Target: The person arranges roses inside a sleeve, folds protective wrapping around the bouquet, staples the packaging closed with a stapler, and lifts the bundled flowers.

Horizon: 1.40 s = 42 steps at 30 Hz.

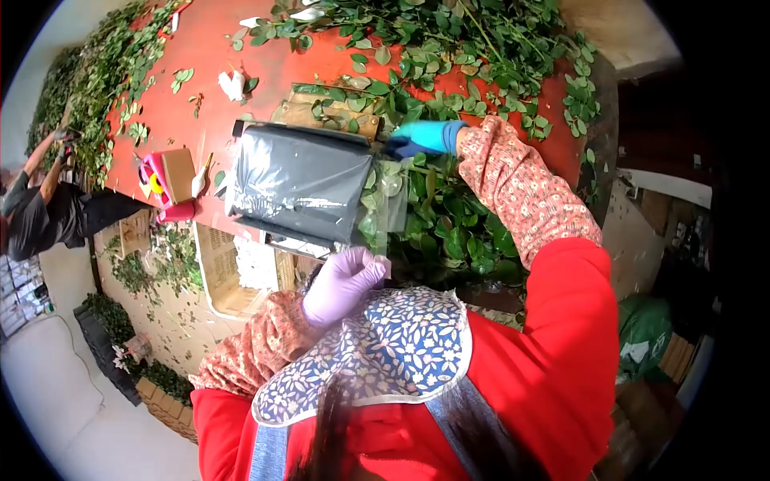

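My left hand (345,286), in a thin purple glove, is closed, with thumb and fingertips pinching the edge of a clear plastic film (391,200). The film stretches away over green leaves beside a black block (301,184) covered in glossy plastic. My right hand (425,138), in a blue glove with darker fingers, is at the block's far right corner, near leafy stems (457,228). Its fingertips are dark against the leaves, so their grip cannot be made out. A brown cardboard piece (333,111) lies just behind the block.
Cut leafy stems (489,40) cover the back of the red table (200,48). A pink and brown box (172,176) and a white-handled tool (200,178) are at left. A cream plastic crate (220,276) stands below the table edge. Another person (56,204) is at far left.
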Each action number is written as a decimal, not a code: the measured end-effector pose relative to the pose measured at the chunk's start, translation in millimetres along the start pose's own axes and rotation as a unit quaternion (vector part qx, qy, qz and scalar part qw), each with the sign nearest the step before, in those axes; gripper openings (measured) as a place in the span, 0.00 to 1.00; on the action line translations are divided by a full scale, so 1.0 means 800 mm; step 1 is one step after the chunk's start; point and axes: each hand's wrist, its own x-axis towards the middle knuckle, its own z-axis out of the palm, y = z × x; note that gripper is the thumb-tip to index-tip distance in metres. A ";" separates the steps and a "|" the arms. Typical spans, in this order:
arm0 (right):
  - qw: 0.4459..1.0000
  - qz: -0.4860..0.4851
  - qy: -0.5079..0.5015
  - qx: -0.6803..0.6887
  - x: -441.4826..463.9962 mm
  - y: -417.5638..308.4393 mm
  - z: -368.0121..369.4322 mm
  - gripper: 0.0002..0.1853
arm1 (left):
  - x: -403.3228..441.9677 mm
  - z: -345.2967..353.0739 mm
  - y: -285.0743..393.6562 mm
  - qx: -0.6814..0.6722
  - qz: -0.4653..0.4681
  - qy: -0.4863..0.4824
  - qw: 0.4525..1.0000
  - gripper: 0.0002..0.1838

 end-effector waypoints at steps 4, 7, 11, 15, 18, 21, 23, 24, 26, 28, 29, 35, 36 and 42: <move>0.996 0.060 0.044 -0.043 -0.018 -0.030 -0.035 0.16 | -0.004 -0.002 -0.019 -0.042 0.044 0.027 0.998 0.07; 0.945 -0.037 0.285 0.152 -0.063 -0.104 -0.057 0.13 | -0.006 0.003 -0.008 0.017 0.107 0.034 0.993 0.08; 0.977 -0.038 -0.011 0.211 -0.189 -0.234 -0.017 0.12 | -0.004 0.011 -0.005 0.044 0.173 0.034 0.983 0.10; 0.971 -0.100 -0.060 -0.211 -0.173 -0.281 0.133 0.09 | -0.004 0.009 -0.046 0.026 0.186 0.042 0.981 0.10; 0.963 -0.172 0.207 -0.006 -0.109 -0.204 0.244 0.06 | -0.015 0.020 -0.052 0.009 0.189 0.070 0.979 0.11; 0.943 -0.076 0.050 -0.320 -0.109 -0.232 0.198 0.08 | -0.012 0.023 -0.070 0.009 0.217 0.100 0.971 0.11; 0.921 0.005 -0.044 -0.388 -0.100 -0.194 0.206 0.09 | -0.009 0.020 -0.091 -0.050 0.218 0.083 0.971 0.11; 0.918 -0.001 0.056 -0.392 -0.106 -0.192 0.210 0.07 | -0.016 0.013 -0.090 -0.070 0.180 0.067 0.979 0.10; 0.870 0.008 0.107 -0.480 -0.112 -0.194 0.217 0.07 | -0.009 0.007 -0.119 -0.099 0.220 0.089 0.966 0.10; 0.840 -0.030 0.105 -0.531 -0.109 -0.193 0.209 0.11 | -0.001 -0.008 -0.147 -0.098 0.227 0.093 0.964 0.11; 0.839 -0.029 0.100 -0.534 -0.111 -0.193 0.206 0.11 | 0.002 -0.015 -0.160 -0.109 0.207 0.088 0.968 0.11; 0.828 -0.052 0.069 -0.554 -0.114 -0.209 0.190 0.10 | 0.035 -0.064 -0.198 -0.044 0.176 0.094 0.979 0.11; 0.826 -0.054 0.068 -0.557 -0.113 -0.207 0.190 0.10 | 0.041 -0.069 -0.196 -0.020 0.172 0.099 0.980 0.11; 0.823 -0.057 0.031 -0.564 -0.117 -0.196 0.189 0.12 | 0.070 -0.091 -0.200 0.019 0.168 0.124 0.978 0.11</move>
